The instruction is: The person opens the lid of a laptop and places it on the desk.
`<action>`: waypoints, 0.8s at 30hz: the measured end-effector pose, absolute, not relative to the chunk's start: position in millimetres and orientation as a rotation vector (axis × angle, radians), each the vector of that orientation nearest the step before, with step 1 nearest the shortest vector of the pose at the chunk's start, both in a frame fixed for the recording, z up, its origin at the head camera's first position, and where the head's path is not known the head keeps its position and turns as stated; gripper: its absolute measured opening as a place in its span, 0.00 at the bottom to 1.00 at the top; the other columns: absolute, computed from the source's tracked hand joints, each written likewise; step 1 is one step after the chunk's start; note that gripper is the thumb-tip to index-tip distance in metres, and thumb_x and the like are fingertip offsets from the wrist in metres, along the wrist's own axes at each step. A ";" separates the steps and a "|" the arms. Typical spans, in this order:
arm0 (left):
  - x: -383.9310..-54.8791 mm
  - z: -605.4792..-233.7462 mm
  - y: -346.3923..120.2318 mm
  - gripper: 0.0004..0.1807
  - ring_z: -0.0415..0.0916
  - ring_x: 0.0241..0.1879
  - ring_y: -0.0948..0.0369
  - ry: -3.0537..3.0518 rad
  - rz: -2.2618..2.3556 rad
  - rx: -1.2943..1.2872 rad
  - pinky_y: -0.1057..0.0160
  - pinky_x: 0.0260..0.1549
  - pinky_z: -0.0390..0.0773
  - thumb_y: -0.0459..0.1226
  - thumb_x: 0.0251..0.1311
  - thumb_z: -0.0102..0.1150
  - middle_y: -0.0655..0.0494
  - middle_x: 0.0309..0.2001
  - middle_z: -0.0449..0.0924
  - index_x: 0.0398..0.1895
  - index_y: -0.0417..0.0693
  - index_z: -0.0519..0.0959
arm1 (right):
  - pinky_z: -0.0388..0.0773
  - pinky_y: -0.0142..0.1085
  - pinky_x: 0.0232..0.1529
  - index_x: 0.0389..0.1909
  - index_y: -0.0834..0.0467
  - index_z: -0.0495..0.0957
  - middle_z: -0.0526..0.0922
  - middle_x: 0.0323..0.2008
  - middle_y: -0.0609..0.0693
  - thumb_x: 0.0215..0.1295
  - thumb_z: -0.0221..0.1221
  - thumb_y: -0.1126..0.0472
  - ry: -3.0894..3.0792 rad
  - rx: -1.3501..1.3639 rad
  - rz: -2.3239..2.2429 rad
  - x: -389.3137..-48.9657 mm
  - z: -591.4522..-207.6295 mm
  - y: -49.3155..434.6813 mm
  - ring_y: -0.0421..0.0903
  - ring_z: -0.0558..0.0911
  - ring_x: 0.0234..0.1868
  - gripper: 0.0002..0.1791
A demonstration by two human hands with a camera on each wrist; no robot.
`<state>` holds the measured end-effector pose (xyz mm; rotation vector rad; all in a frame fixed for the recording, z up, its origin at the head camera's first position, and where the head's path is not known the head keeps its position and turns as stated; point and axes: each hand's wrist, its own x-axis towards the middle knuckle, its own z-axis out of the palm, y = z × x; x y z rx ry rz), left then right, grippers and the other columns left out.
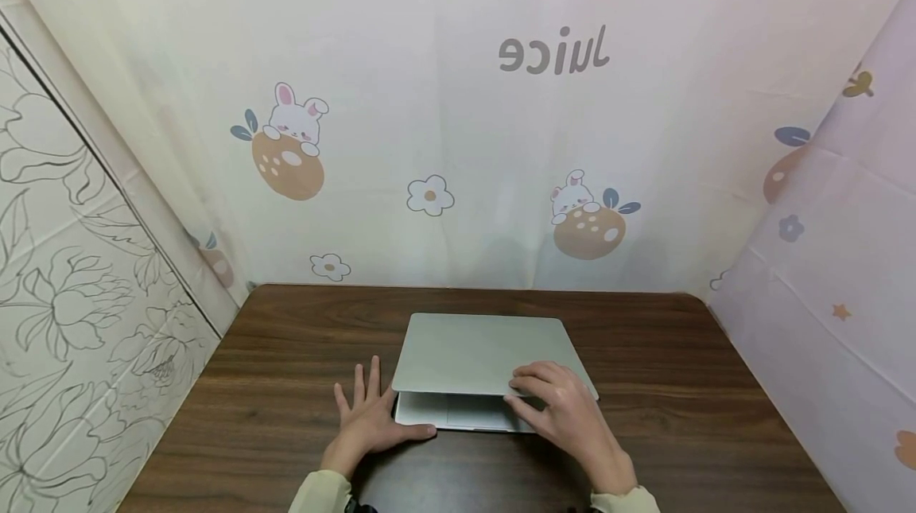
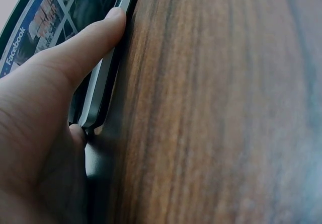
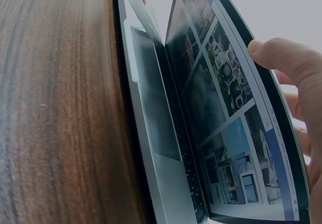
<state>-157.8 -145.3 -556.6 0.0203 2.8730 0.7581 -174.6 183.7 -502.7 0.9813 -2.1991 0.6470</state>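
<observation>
The left hand (image 1: 372,421) spreads its fingers wide at the left side of one silver laptop (image 1: 468,411), thumb on its front edge. The right hand (image 1: 565,410) pinches the partly open lid (image 1: 483,350) between thumb and fingers. One brown surface (image 1: 300,346) holds the laptop. Behind, two bunnies (image 1: 295,123) show on pale cloth (image 1: 429,44).

Laptop (image 1: 483,370) is sitting partly open on table (image 1: 308,338). Left hand (image 1: 368,416) is resting, fingers spread, at laptop's 8 o'clock, thumb touching base's (image 1: 468,412) front edge. Right hand (image 1: 561,406) is pinching lid (image 1: 487,350) edge at 4. Printed curtain (image 1: 465,115) is hanging at 12, flower-outline sheet (image 1: 79,298) at 9–10.
</observation>
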 end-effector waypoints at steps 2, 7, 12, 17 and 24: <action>-157.1 -554.7 -144.9 0.72 0.22 0.82 0.38 2.868 0.752 0.018 0.27 0.67 0.14 0.84 0.31 0.61 0.41 0.84 0.31 0.81 0.59 0.61 | 0.84 0.42 0.39 0.36 0.53 0.90 0.90 0.40 0.47 0.57 0.75 0.53 -2.206 0.974 0.645 -174.8 -501.7 183.8 0.44 0.87 0.39 0.09; -158.7 -552.2 -144.3 0.71 0.22 0.82 0.39 2.839 0.708 0.000 0.27 0.68 0.15 0.83 0.31 0.63 0.42 0.84 0.30 0.81 0.59 0.60 | 0.84 0.42 0.39 0.36 0.52 0.90 0.90 0.40 0.46 0.56 0.76 0.53 -2.231 0.960 0.639 -174.8 -499.6 184.0 0.44 0.87 0.40 0.10; -160.0 -557.6 -145.5 0.71 0.23 0.82 0.38 2.856 0.707 -0.006 0.26 0.68 0.16 0.83 0.30 0.63 0.42 0.84 0.31 0.80 0.57 0.63 | 0.85 0.43 0.39 0.36 0.52 0.90 0.90 0.39 0.47 0.57 0.75 0.53 -2.230 0.966 0.642 -175.9 -497.5 183.2 0.44 0.87 0.39 0.09; -160.5 -561.2 -146.1 0.73 0.22 0.82 0.39 2.864 0.700 -0.008 0.27 0.68 0.15 0.85 0.28 0.61 0.43 0.85 0.30 0.79 0.54 0.65 | 0.85 0.43 0.38 0.36 0.53 0.90 0.90 0.39 0.46 0.59 0.75 0.54 -2.200 0.983 0.633 -179.0 -493.4 182.4 0.44 0.87 0.38 0.08; -162.7 -567.9 -147.5 0.73 0.22 0.82 0.38 2.887 0.701 0.000 0.27 0.68 0.14 0.85 0.27 0.61 0.44 0.85 0.30 0.78 0.53 0.66 | 0.85 0.44 0.39 0.36 0.53 0.90 0.90 0.38 0.47 0.59 0.75 0.55 -2.179 0.996 0.608 -181.3 -488.3 182.4 0.45 0.87 0.38 0.08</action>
